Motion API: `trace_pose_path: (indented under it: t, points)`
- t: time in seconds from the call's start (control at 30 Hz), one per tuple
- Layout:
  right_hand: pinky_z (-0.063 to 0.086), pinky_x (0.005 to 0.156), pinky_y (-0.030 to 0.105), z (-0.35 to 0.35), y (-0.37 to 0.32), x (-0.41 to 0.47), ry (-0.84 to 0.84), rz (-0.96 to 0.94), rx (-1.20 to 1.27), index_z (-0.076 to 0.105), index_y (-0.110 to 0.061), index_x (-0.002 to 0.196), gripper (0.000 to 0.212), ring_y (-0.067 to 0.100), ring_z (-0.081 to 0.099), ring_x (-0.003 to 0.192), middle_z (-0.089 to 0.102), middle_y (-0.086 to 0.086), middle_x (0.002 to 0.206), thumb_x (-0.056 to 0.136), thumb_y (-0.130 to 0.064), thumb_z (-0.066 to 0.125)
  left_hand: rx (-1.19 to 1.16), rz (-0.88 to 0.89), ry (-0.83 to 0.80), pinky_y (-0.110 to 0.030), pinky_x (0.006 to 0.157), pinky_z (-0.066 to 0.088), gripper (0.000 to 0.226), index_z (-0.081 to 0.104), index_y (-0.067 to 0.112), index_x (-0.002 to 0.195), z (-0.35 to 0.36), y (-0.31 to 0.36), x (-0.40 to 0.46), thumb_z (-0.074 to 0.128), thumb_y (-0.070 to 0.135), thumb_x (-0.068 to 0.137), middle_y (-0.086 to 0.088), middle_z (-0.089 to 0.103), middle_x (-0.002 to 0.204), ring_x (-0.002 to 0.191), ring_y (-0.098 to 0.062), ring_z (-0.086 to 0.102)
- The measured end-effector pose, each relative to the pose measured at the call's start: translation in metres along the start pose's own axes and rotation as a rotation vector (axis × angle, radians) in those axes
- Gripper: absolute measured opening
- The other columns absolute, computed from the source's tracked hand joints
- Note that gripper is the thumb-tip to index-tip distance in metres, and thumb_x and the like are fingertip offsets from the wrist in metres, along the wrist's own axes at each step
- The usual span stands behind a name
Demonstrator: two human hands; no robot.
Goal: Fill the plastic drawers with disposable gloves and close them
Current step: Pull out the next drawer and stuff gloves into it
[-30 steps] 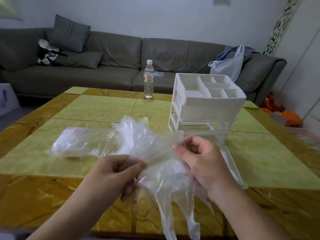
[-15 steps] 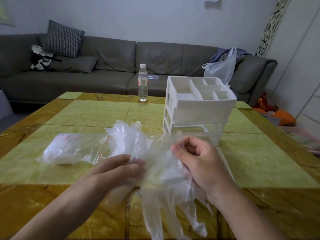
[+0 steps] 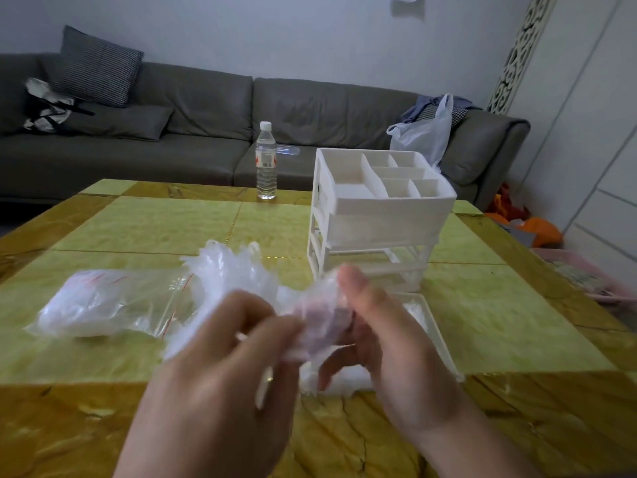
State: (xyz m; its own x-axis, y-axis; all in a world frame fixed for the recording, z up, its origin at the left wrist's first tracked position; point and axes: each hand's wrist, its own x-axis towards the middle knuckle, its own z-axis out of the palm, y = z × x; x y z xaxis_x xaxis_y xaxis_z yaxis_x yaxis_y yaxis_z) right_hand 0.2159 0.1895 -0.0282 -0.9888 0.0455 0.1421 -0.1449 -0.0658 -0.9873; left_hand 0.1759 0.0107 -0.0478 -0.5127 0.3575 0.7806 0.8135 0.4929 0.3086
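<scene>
Head view
Left hand (image 3: pixel 220 367): blurred; fingers are curled onto one end of the bunched disposable gloves (image 3: pixel 310 326).
Right hand (image 3: pixel 389 346): the gloves' other end is pinched under the thumb.
Gloves: held between both hands above the yellow-green table (image 3: pixel 517 322), at its near edge.
Glove bag (image 3: pixel 103 301): laid flat on the table, left of the hands.
Pulled-out drawer (image 3: pixel 434 326): set on the table beside the right hand.
Drawer unit (image 3: pixel 379 215): white, stood behind the drawer, lower slots seen open.
Water bottle (image 3: pixel 266 160): upright at the far edge.
</scene>
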Motion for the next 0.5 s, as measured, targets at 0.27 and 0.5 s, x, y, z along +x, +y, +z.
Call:
trace_pose_path:
  t: [0.27, 0.5]
  points:
    - [0.059, 0.062, 0.037, -0.031, -0.005, 0.016, 0.12, -0.002, -0.23, 0.076, -0.008, 0.097, 0.018, 0.028, 0.075, 0.072, 0.079, 0.012, 0.089, 0.103, 0.0, 0.061, -0.204, 0.079, -0.394, -0.015, 0.057, 0.052, 0.042, 0.067, 0.034, 0.121, 0.021, 0.004, -0.024, 0.067, 0.047, 0.081, 0.024, 0.057, 0.106, 0.08, 0.005, 0.059]
    - [0.05, 0.049, 0.028, -0.122, 0.041, 0.044, 0.442, 0.179, -0.452, 0.079, -0.017, 0.087, 0.028, 0.014, 0.059, 0.05, 0.069, 0.009, 0.068, 0.102, 0.0, 0.064, -0.195, -0.008, -0.356, -0.015, 0.06, 0.052, 0.021, 0.064, 0.039, 0.11, 0.019, 0.005, -0.007, 0.057, 0.039, 0.091, 0.024, 0.054, 0.102, 0.084, 0.009, 0.058]
